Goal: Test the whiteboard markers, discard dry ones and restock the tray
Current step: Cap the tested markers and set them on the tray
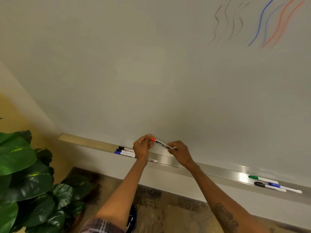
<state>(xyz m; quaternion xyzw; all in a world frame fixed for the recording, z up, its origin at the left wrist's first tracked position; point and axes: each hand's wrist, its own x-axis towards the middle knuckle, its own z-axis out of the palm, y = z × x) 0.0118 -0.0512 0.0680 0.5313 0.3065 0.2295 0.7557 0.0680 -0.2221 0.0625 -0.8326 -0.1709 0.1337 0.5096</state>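
A marker (160, 143) with a red cap is held in front of the whiteboard (151, 73), just above the metal tray (210, 170). My left hand (142, 146) pinches its red cap end, and my right hand (180, 151) pinches the other end. Three capped markers (125, 151), two black and one blue, lie on the tray left of my left hand. Another marker (152, 160) lies partly hidden behind my left wrist. Green, black and blue markers (272, 183) lie at the tray's right end.
Wavy test strokes (255, 22) in black, blue and red mark the board's upper right. A large leafy plant (28, 179) stands at the lower left. A dark container (132, 217) with markers shows between my arms near the patterned floor (168, 207).
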